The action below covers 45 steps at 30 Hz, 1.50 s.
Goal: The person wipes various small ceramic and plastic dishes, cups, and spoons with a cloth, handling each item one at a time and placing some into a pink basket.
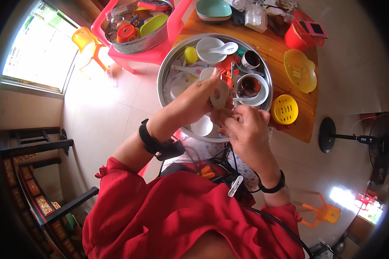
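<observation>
My left hand (210,92) is closed on a white ceramic soup spoon (219,94), held by its bowl above a large round metal basin (160,76). At the spoon's lower end, my right hand (246,124) has its fingers bent around the handle, which is mostly hidden. In the basin lie a white bowl with a spoon across it (209,43), a yellow ball-like thing (191,54), red plastic pieces (227,69), a patterned cup with dark inside (251,60), a brown glass cup (250,85) in a white bowl (263,94), and a small white bowl (201,126) near the front rim.
The basin stands partly on a wooden table (275,39) bearing teal containers (213,9), a red bucket (298,35), a yellow dish (300,71) and a yellow slotted basket (285,109). A metal tub of toys (133,47) sits on a pink chair (149,56). Black cables (227,158) cross my lap.
</observation>
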Available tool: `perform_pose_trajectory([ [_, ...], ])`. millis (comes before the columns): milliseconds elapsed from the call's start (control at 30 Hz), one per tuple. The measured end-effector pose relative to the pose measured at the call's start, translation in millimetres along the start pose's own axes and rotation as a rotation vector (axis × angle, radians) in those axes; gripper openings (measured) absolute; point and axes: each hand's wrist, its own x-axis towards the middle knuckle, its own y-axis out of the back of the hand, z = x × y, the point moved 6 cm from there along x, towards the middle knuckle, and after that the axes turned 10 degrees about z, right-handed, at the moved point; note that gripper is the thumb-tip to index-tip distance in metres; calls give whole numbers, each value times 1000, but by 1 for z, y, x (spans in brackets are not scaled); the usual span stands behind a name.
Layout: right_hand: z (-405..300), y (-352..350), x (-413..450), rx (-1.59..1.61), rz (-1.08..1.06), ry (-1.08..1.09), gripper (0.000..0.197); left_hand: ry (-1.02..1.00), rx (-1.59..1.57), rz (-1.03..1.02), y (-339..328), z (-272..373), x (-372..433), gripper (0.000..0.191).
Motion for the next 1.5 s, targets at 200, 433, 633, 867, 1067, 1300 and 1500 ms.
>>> perform_pose_trajectory([
  [200, -1, -2, -15, 171, -162, 6, 22, 78, -250, 74, 16, 0, 18, 58],
  [433, 19, 9, -13, 158, 133, -162, 25, 216, -389, 118, 22, -16, 25, 41],
  [633, 1, 10, -6, 82, 294, -18, 29, 158, -408, -40, -9, -22, 8, 31],
  [867, 3, -1, -2, -178, 294, -21, 25, 76, -90, -103, -15, -32, 1, 46],
  [1067, 20, 0, 9, -162, 349, -158, 19, -32, 169, -29, -30, -23, -14, 57],
  [1300, 19, 2, 11, 15, 281, -128, 20, 42, -355, -444, -20, -26, 3, 56],
  [1500, 33, 4, -7, 41, 223, -143, 24, -280, 595, 185, 3, 29, 31, 31],
])
